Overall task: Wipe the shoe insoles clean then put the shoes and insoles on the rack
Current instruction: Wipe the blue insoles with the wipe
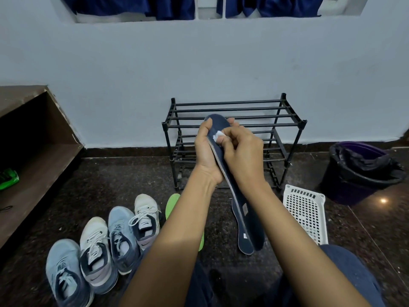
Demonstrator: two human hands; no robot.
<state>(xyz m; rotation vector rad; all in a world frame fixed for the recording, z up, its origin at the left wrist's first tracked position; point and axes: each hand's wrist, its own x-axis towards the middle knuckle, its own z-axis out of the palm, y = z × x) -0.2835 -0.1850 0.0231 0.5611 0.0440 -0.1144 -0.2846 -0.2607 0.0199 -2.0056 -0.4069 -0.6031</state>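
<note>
Left hand (pixel 204 151) is curling round the toe half of a dark blue insole (pixel 218 124), holding it up in front of the rack (pixel 232 111). Right hand (pixel 241 156) is pinching a small white wad (pixel 218 135) and pressing it against the insole's face near the toe. A grey rim is showing along the insole's edge, with a pale label at the heel.

Wiping is only under way, I judge. Four shoes (pixel 119 235) are sitting on the floor (pixel 110 178) in front and left of the rack. A green insole (pixel 172 202) is lying between them and the rack. Nothing is resting on the rack yet.
</note>
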